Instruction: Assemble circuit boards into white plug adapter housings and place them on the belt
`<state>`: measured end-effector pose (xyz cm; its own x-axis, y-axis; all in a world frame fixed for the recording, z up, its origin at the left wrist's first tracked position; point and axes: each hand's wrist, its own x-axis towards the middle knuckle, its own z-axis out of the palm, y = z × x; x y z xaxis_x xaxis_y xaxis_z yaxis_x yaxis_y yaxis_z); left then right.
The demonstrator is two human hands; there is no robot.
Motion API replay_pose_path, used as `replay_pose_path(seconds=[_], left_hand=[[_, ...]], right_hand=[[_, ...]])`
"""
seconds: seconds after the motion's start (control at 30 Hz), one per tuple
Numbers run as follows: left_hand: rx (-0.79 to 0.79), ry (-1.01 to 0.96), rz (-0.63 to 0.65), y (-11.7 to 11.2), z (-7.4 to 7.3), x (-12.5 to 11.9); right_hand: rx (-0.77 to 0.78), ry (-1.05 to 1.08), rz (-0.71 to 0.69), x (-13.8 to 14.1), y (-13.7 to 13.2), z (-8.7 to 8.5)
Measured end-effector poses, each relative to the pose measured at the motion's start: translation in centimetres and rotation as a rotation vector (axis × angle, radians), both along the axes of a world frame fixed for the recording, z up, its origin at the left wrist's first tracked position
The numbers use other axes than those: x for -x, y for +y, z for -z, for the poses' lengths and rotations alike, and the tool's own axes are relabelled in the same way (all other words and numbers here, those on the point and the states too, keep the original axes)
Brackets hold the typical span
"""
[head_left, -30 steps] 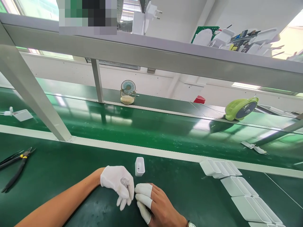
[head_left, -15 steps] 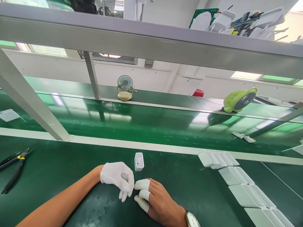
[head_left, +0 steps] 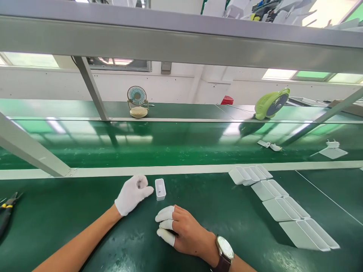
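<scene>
My left hand [head_left: 133, 194], in a white glove, is just left of a small white open box [head_left: 160, 190] on the green work surface. Its fingers curl in and its thumb points at the box, with a slight gap between. A greyish patch shows inside the curl; whether that is a held thing or the glove's palm I cannot make out. My right hand [head_left: 184, 230] hovers over or rests on the surface below the box. White finger cots cover its thumb and two fingers, which are stretched and slightly apart, holding nothing visible. A watch [head_left: 225, 247] is on that wrist.
Several translucent white trays [head_left: 280, 207] stand in a slanting row at right. Pliers [head_left: 8, 211] lie at the left edge. A pale rail [head_left: 176, 170] borders the surface. Beyond it are a small fan [head_left: 137, 102] and a green fan [head_left: 270, 104]. A shelf beam [head_left: 181, 41] crosses above.
My left hand has moved up and left, away from my right hand, to beside the white box. My right hand stays near its place. The view has shifted and levelled.
</scene>
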<state>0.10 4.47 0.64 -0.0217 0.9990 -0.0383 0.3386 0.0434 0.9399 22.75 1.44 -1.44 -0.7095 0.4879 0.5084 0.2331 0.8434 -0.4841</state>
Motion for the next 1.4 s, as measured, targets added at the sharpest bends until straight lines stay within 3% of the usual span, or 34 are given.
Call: replay_pose_path(seconds=[0.07, 0.2, 0.27, 0.47, 0.53, 0.6, 0.7, 0.8, 1.17, 1.4], left_hand=[[-0.053, 0.112, -0.064, 0.1, 0.0, -1.0], [-0.038, 0.238, 0.099, 0.0, 0.1, -2.3], [-0.036, 0.285, 0.131, -0.1, 0.2, -2.3], [-0.026, 0.216, 0.053, -0.1, -0.1, -1.3], [-0.005, 0.196, 0.068, 0.0, -0.2, -1.0], [0.017, 0.190, 0.104, 0.1, -0.2, -0.9], [0.048, 0.165, 0.170, 0.3, -0.1, -0.5], [0.070, 0.131, 0.221, 0.5, 0.0, -0.1], [0.125, 0.140, 0.293, 0.3, -0.8, 0.1], [0.102, 0.112, 0.198, -0.1, -0.6, -0.8]], right_hand=[[0.035, 0.005, 0.011, 0.0, 0.0, 0.1], [0.201, 0.054, 0.026, -0.2, 0.0, -0.1], [0.367, 0.102, 0.028, -0.3, 0.3, -0.5], [1.054, 0.165, -0.012, -1.3, 3.0, -2.8], [1.141, 0.136, 0.024, -1.7, 4.9, -3.2], [1.081, 0.136, 0.119, -2.1, 7.3, -3.1], [0.861, 0.247, 0.369, -2.5, 11.0, -2.4], [0.675, 0.286, 0.524, -2.8, 12.9, -1.6], [0.169, 0.024, 0.542, -4.3, 8.9, 0.7], [-0.041, -0.060, 0.422, -3.6, 7.2, 1.6]])
